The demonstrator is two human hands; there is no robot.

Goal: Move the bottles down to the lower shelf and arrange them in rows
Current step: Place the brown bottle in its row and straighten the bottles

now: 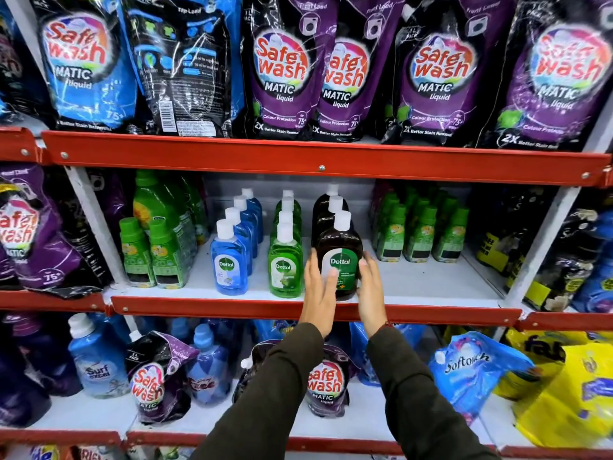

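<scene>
Three rows of Dettol bottles stand on the middle shelf (414, 280): a blue row led by a blue bottle (229, 263), a green row led by a green bottle (285, 263), and a brown row led by a brown bottle (340, 250) with a white cap. My left hand (318, 290) lies flat against the brown front bottle's left side and lower label, fingers spread. On the bottle's right side rests my right hand (370, 290), fingers straight. Both hands flank this bottle, which stands upright on the shelf.
Small green bottles stand left (152, 254) and right (424, 234) of the Dettol rows. Safewash pouches (282, 68) fill the top shelf. Below, the lowest shelf holds a Surf Excel bottle (96, 360), Safewash pouches (325, 383) and a Softouch pouch (471, 363). Red shelf edges (232, 154) jut forward.
</scene>
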